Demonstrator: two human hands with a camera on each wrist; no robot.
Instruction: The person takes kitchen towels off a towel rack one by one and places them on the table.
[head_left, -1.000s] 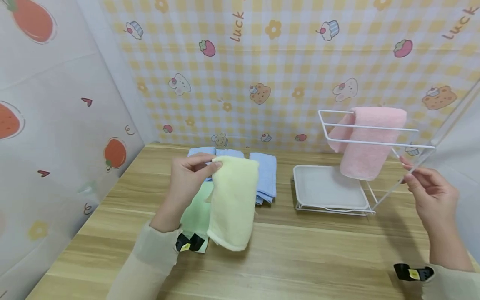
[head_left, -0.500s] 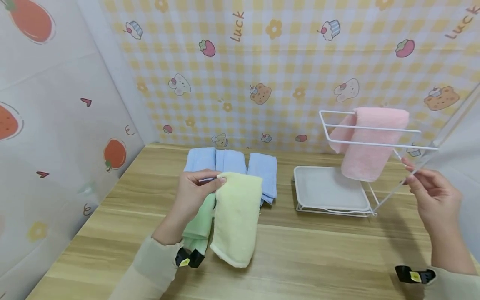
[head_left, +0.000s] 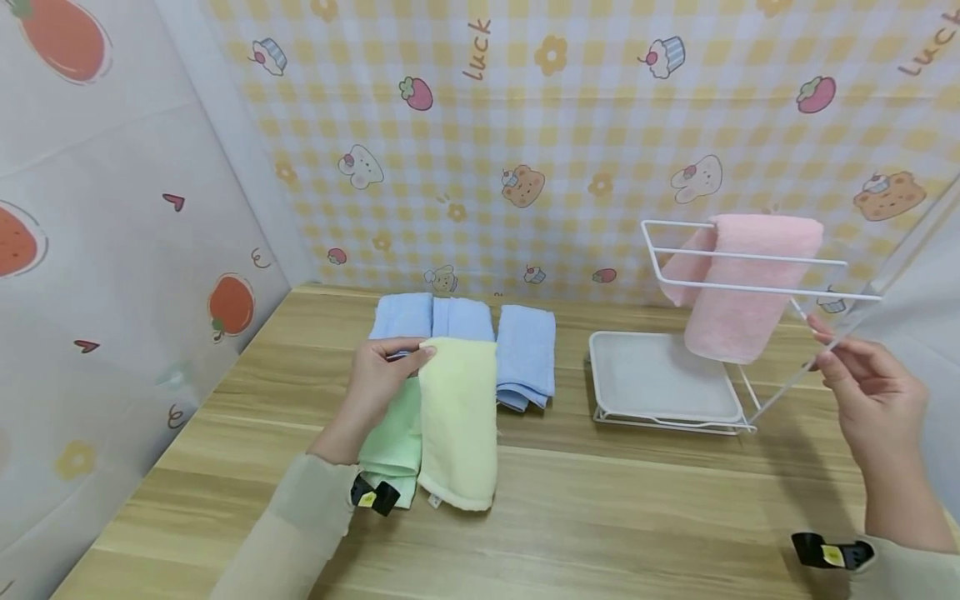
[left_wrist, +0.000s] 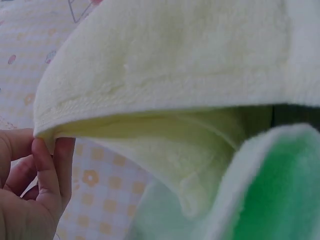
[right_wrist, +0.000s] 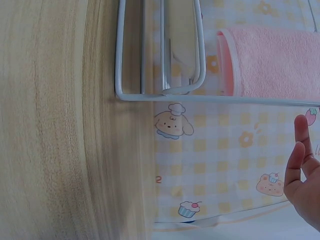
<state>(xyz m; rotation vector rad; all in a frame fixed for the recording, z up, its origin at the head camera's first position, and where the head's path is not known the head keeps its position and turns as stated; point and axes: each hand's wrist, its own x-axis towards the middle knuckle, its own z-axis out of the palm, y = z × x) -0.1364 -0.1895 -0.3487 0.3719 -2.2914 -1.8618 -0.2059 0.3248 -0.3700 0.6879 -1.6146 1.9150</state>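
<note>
My left hand (head_left: 382, 379) pinches a folded yellow towel (head_left: 459, 421) by its upper left corner in the head view. The towel hangs beside a green towel (head_left: 393, 433), partly hidden by my hand and the yellow cloth. In the left wrist view the yellow towel (left_wrist: 165, 60) sags open along its fold, fingertips at one corner. My right hand (head_left: 873, 383) holds the slanted post of a white wire rack (head_left: 776, 396) between thumb and fingers. A pink towel (head_left: 750, 283) drapes over the rack's top bar; it also shows in the right wrist view (right_wrist: 275, 62).
Blue folded towels lie at the back of the wooden table (head_left: 600, 517), one blue towel (head_left: 525, 354) standing slightly apart on the right. A pale tray (head_left: 663, 379) sits in the rack's base. Behind is a patterned cloth wall (head_left: 570, 142).
My left hand lowered the yellow towel toward the front, then shifted it left, closer to the green towel. The blue towels behind show more. My right hand stays at the rack's post.
</note>
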